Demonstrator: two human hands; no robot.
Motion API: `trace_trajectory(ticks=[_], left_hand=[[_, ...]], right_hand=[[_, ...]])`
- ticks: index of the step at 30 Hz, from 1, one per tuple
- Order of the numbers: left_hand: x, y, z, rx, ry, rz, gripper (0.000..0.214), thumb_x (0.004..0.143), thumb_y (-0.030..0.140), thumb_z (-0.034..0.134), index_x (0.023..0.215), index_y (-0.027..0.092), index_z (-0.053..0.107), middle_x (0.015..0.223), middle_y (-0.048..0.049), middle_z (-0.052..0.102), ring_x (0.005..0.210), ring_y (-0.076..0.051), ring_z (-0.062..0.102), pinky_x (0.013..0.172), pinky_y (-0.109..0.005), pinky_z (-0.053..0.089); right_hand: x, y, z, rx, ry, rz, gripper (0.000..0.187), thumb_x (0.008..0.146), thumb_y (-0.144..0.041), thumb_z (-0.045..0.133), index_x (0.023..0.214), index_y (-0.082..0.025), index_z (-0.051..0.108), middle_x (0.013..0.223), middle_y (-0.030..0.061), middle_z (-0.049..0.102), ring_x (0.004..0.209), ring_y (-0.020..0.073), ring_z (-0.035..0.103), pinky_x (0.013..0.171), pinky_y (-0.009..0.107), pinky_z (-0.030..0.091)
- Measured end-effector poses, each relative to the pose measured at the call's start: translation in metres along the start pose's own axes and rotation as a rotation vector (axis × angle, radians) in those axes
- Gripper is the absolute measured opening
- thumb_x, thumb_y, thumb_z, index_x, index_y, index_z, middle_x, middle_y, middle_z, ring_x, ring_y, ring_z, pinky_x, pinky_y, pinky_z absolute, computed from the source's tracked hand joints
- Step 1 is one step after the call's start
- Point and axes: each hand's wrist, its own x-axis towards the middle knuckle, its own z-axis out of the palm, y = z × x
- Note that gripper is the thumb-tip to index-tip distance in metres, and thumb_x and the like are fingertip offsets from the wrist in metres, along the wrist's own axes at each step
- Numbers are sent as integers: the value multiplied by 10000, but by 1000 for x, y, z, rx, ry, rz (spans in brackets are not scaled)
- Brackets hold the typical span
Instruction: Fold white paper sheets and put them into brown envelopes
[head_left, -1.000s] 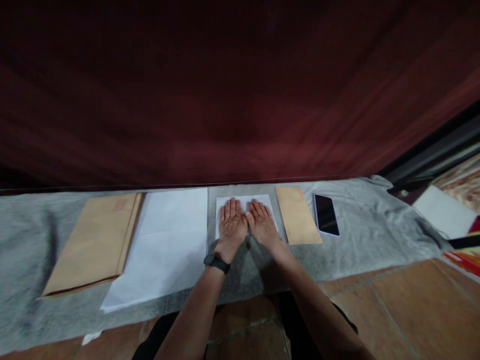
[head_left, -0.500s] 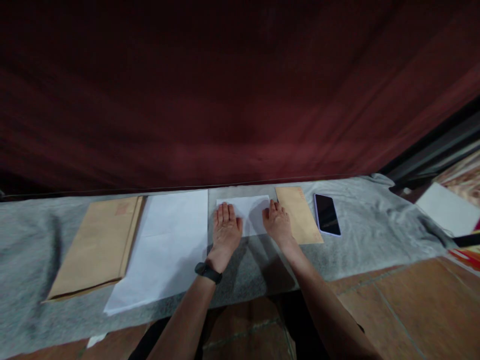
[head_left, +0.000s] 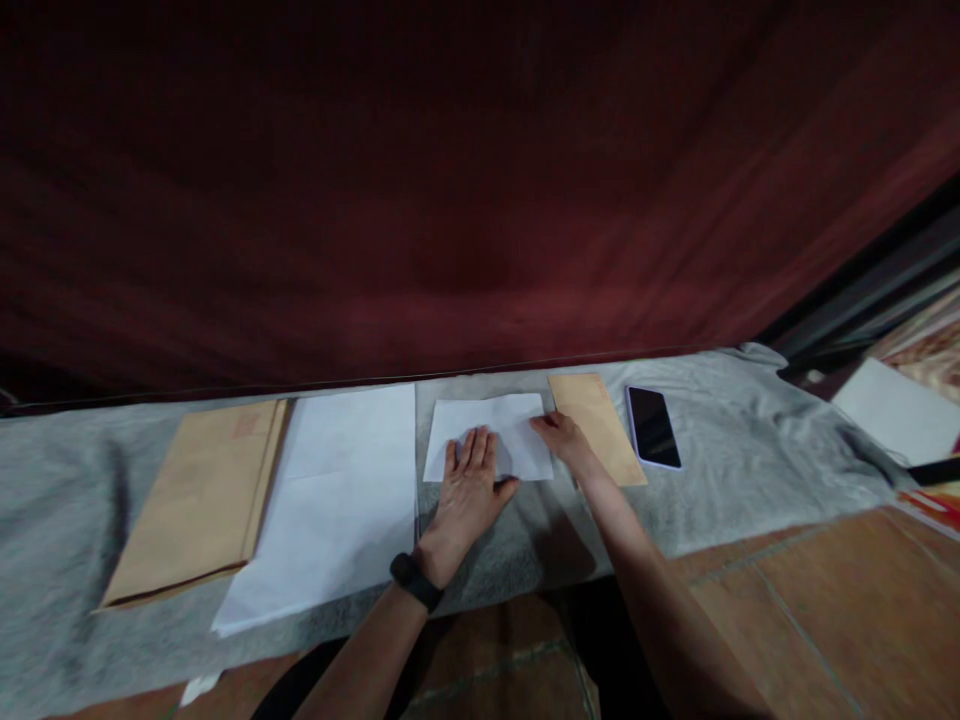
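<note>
The folded white paper [head_left: 491, 428] lies just below the middle of the frame on the grey cloth [head_left: 735, 470], its long side running left to right. The left hand [head_left: 469, 490] lies flat on its lower left part, fingers [head_left: 471, 450] stretched out and slightly spread, pointing toward the top of the frame, thumb out to the right just below the paper's lower edge. The right hand [head_left: 564, 437] sits at the paper's right edge with its fingers curled and their tips touching that edge; whether they pinch it cannot be told. A black wristband [head_left: 415, 581] circles the left wrist. Just right of the paper lie a small brown envelope [head_left: 600, 420] and then a dark phone [head_left: 652, 427]; to the left lie white sheets [head_left: 337, 490] and a large brown envelope [head_left: 195, 495]. A dark red curtain [head_left: 450, 200] fills the upper frame.
</note>
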Motion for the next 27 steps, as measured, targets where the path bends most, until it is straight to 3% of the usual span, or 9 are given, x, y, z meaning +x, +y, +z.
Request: trace_trajectory(ticks=[4,7,11,14,16,19,21,24,27], left_hand=[[-1,3,-2,-34,2,17,827,910,564,521,1550,93,291,1616,-176,317,1521,-309,229,1237,-538,168],[-1,8,-8,-116,40,-22,697,946,449,493,1532,106,337,1589,-178,373,1484,-302,325,1227,-526,199],[8,1,-22,-404,113,-191,465,990,308,369,1364,114,566,1355,-187,632,1234,-294,609,1081,-445,420],[18,-16,-31,-792,184,-409,399,973,395,425,1016,136,725,959,-138,760,949,-287,710,902,-393,518],[23,-27,-37,-1112,302,-525,345,926,432,525,910,150,722,895,-104,757,944,-277,706,901,-376,523],[26,-32,-47,-1593,440,-609,293,872,379,625,1042,149,689,1074,-96,750,1089,-251,676,993,-371,506],[25,-31,-54,-1816,421,-635,318,867,318,638,1133,145,655,1165,-107,730,1148,-243,659,1023,-384,504],[24,-29,-62,-1972,338,-672,320,881,257,621,1179,141,635,1199,-120,721,1173,-251,655,1017,-403,528],[24,-29,-64,-2017,342,-708,314,876,230,623,1177,141,639,1196,-120,726,1158,-261,666,997,-407,552]], right_hand=[[-4,-8,-2,202,-67,10,311,895,-473,545,891,-178,646,776,38,700,732,181,661,623,253,481],[-13,-20,-4,527,-232,13,467,942,-572,424,1074,-179,638,878,67,737,749,185,691,625,266,519],[-23,-34,-9,727,-447,-62,626,1007,-591,216,1234,-159,607,1106,141,736,930,215,723,786,347,571],[-23,-34,-10,688,-386,-70,577,1015,-552,258,1232,-161,622,1184,148,720,984,216,718,847,366,571],[-21,-28,-9,672,-296,-61,457,984,-508,396,1181,-180,646,1169,132,730,970,208,715,857,356,568],[-17,-19,-5,682,-220,-42,366,897,-473,562,1109,-194,666,1117,115,744,910,201,710,842,348,564],[-17,-16,-2,701,-216,-43,381,855,-480,612,1105,-197,662,1120,107,738,880,197,703,827,350,562],[-19,-19,0,737,-218,-89,451,811,-498,649,1152,-204,643,1193,96,704,891,195,689,815,348,558],[-23,-25,-1,743,-198,-121,550,769,-495,678,1236,-212,612,1235,88,670,888,189,673,779,326,549]])
